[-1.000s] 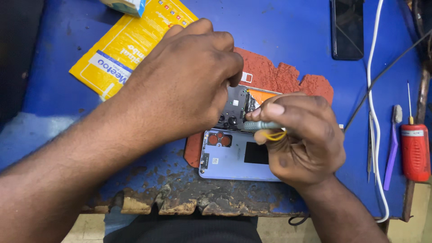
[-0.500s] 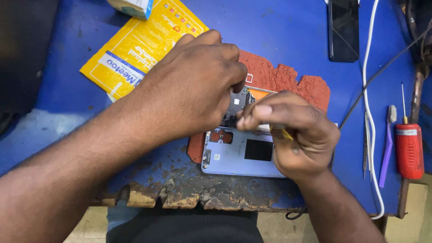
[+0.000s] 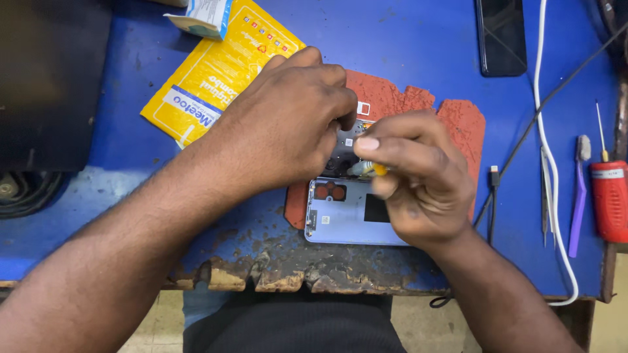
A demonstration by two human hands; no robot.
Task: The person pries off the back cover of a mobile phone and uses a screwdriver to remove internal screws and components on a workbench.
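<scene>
- An opened light-blue phone (image 3: 350,219) is laid on a red mat (image 3: 458,117) near the front edge of the worn blue desk (image 3: 405,39).
- The phone's upper end is pressed by the curled fingers of the left hand (image 3: 288,131).
- A small yellow-handled screwdriver (image 3: 367,169) is pinched in the fingers of the right hand (image 3: 422,180), its tip at the phone's dark inner board.
- A yellow packet (image 3: 216,72) is seen behind the left hand; a red-handled tool (image 3: 608,196) and a purple brush (image 3: 578,189) are lying well to the right.

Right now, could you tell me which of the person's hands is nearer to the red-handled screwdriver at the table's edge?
Right. The right hand works over the opened phone, closer to the red-handled screwdriver by the far right edge. The left hand lies further left, on the phone's other side.
</scene>
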